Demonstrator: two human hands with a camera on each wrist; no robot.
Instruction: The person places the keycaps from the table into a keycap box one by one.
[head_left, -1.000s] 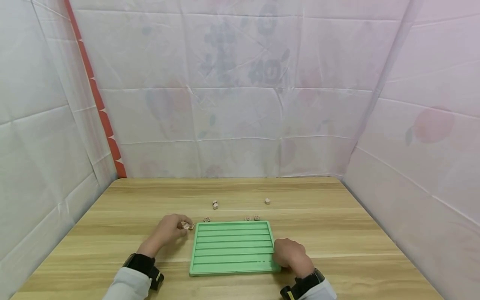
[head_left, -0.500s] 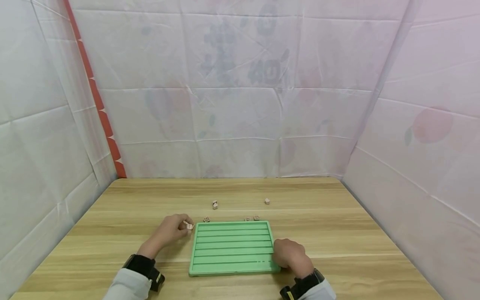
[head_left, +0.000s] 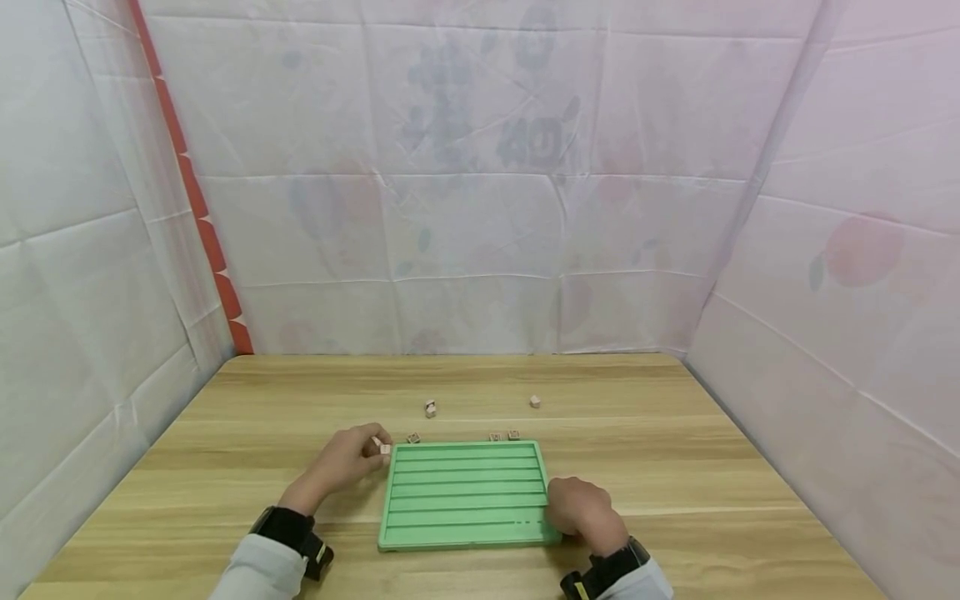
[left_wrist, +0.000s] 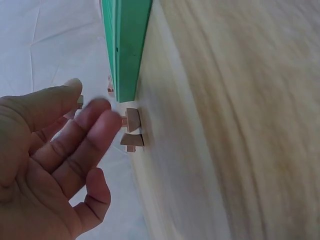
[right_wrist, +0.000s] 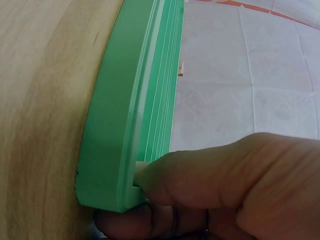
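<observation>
The green tray (head_left: 463,495) with raised parallel ridges lies flat on the table. My right hand (head_left: 579,507) grips its near right corner; in the right wrist view the thumb (right_wrist: 190,175) comes over the rim and the fingers curl below. At the tray's far left corner, my left hand (head_left: 347,460) has thumb and fingertips brought together around a small wooden block (left_wrist: 80,102), mostly hidden by the thumb. Two more small blocks, a nearer one (left_wrist: 133,120) and another (left_wrist: 132,140), rest on the table right by the fingertips in the left wrist view.
Beyond the tray's far edge lie several small blocks: one at left (head_left: 414,438), and a pair, a left block (head_left: 496,437) and a right block (head_left: 513,435). Farther back are a small stack (head_left: 431,409) and a lone block (head_left: 535,402). White sheeting (head_left: 472,233) encloses the wooden table (head_left: 675,467).
My left hand has shifted slightly right toward the tray's far left corner, and the block at its fingertips has turned and moved with it. The right hand and tray stay put.
</observation>
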